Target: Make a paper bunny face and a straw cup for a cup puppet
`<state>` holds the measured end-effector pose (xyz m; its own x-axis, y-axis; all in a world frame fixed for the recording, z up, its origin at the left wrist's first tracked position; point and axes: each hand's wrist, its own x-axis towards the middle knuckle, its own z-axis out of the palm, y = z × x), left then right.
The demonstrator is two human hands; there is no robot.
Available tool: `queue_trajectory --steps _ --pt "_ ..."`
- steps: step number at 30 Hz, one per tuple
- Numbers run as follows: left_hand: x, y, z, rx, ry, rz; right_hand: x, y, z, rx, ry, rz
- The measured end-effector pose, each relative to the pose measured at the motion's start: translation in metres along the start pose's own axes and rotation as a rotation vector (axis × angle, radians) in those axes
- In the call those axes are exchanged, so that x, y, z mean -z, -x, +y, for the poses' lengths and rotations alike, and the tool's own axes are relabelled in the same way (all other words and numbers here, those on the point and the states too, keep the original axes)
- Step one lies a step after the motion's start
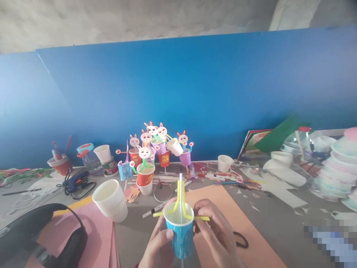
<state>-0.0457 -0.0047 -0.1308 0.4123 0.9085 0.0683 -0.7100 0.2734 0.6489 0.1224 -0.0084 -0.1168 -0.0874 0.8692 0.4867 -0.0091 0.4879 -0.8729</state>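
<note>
My left hand (159, 243) is wrapped round a paper cup (182, 238) coloured blue on the outside, its thumb on the front. Two bent yellow straws (179, 193) stand up inside the cup, and their short ends poke out through its sides. Between them a pale straw (181, 186) rises from the cup, and a bit of it shows below the base. At the cup's right side, my right hand (219, 234) has its fingers closed at the yellow straw end sticking out there; the exact fingertip contact is partly hidden.
Beyond the cup stand several rabbit-faced cup puppets (145, 173). Stacked white cups (110, 201) sit to the left, behind a black headset-like object (69, 242). Orange paper (217, 201) lies under my right hand. A hot glue gun (76, 182), markers and a blue wall (178, 89) lie further off.
</note>
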Motion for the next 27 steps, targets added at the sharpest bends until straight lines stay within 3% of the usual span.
queue_trajectory --steps 8,15,21,27 --pt "0.0 0.0 0.001 -0.006 -0.026 0.046 0.003 -0.002 0.0 -0.062 -0.013 -0.055" --pt "0.001 0.001 -0.001 0.017 -0.025 0.047 0.0 0.001 0.004 -0.098 -0.258 -0.043" --pt "0.0 -0.003 -0.002 -0.087 -0.006 0.038 -0.002 0.0 0.001 -0.129 -0.072 -0.09" --pt "0.002 -0.004 -0.005 -0.093 -0.075 0.056 -0.008 -0.01 -0.006 -0.131 -0.005 -0.106"
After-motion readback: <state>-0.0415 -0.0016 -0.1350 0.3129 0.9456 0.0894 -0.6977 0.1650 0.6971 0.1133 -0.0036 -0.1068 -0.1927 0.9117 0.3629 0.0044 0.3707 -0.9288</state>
